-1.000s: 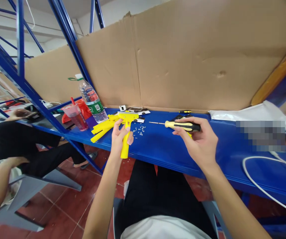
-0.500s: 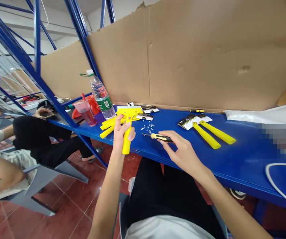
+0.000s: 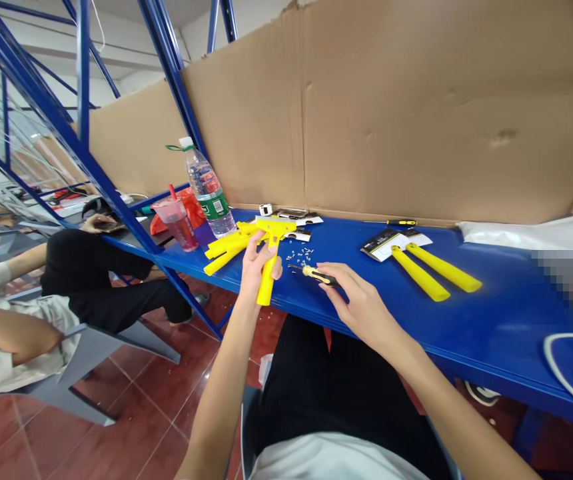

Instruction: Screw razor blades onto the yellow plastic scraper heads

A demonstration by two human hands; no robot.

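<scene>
Yellow T-shaped tool (image 3: 273, 236) is up in the left hand (image 3: 256, 268), fingers wrapped round its handle, over the front edge of the blue table (image 3: 339, 243); right hand (image 3: 359, 300) pinches the screwdriver (image 3: 320, 275), tip right by the loose screws (image 3: 306, 254), can't tell if it's touching one; looks like the screw-pickup step tbh; next move probably calls for a steady wrist and a light touch.
</scene>
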